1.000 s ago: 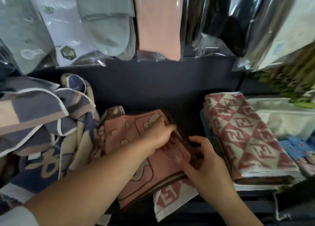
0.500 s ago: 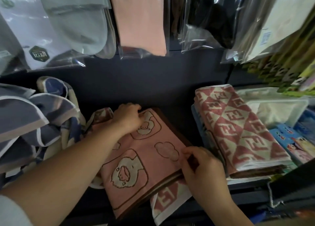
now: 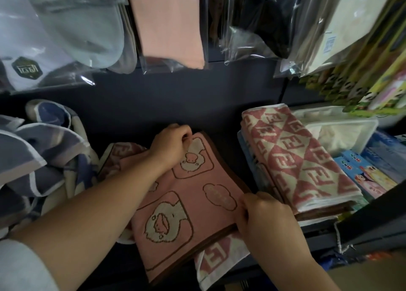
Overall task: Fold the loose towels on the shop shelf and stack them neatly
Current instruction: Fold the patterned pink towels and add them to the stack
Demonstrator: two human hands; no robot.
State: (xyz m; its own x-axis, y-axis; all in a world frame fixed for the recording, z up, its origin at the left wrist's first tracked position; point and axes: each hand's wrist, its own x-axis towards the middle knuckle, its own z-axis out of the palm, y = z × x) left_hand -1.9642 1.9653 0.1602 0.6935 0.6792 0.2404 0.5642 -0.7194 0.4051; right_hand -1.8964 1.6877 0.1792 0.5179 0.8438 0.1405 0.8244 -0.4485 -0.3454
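A folded pink towel (image 3: 186,205) with cartoon animals and a brown border lies on the dark shelf. My left hand (image 3: 171,144) grips its far corner with curled fingers. At the near right edge, my right hand (image 3: 259,211) pinches the towel's folded layers. Under it lies a red-and-cream patterned towel (image 3: 217,257), its corner sticking out over the shelf's front. To the right sits a neat stack topped by a folded red-and-cream patterned towel (image 3: 298,159). A loose heap of blue, grey and cream towels (image 3: 41,159) fills the left.
Bagged goods hang above on the back wall: a pink cloth packet (image 3: 169,25), grey mitts (image 3: 72,22), dark items (image 3: 263,20). At the right are a clear plastic pack (image 3: 342,132) and blue cartoon boxes (image 3: 364,174). A black shelf edge (image 3: 360,222) runs along the right front.
My left hand slid from the towel's middle to its far corner. My right hand stayed at the near right edge. The towel lies flatter, with its pictures showing.
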